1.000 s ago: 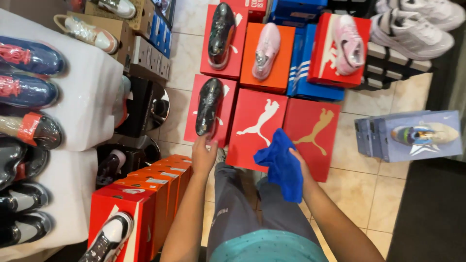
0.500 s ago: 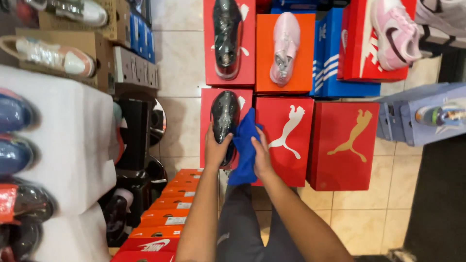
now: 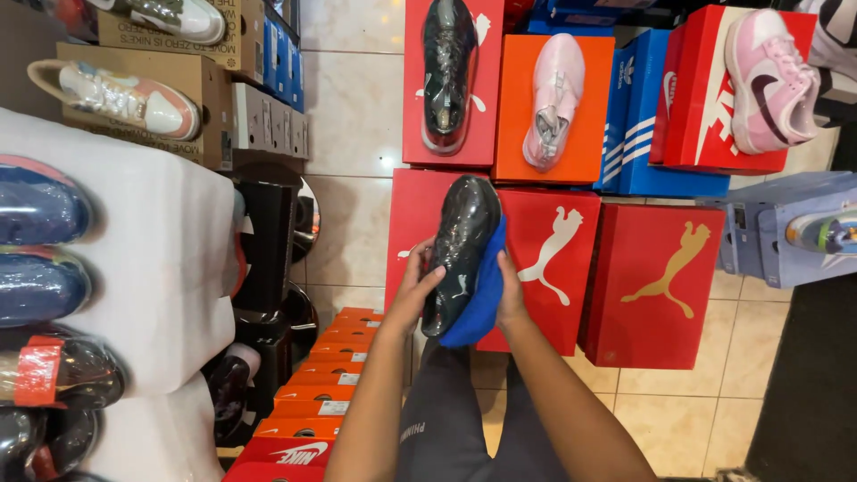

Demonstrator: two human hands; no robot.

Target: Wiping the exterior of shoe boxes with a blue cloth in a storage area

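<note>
Your room to move is narrow: the white covered shelf (image 3: 152, 268) with its wrapped shoes crowds your left side, and a row of orange boxes (image 3: 335, 366) runs along the floor just beside your left arm. A strip of bare tiled floor (image 3: 353, 116) lies open between that shelf and the stacked boxes ahead, and more tile shows at the lower right. Directly in front, red boxes (image 3: 656, 286) stand edge to edge, with a blue box (image 3: 638, 134) and an orange box (image 3: 553, 107) above them, each row bearing a shoe.

The pale box at the far right is cut off by the frame edge, and the dark things under the shelf are too dim to make out. Your right fingers are hidden behind the cloth.

The black shoe (image 3: 460, 250), shiny with wrap, is held up in front of the red boxes, toe pointing away from you. Your left hand (image 3: 415, 286) grips its left side, fingers curled over the heel end. Your right hand (image 3: 511, 290) presses the blue cloth (image 3: 478, 299) against the shoe's right side, closed around it.
</note>
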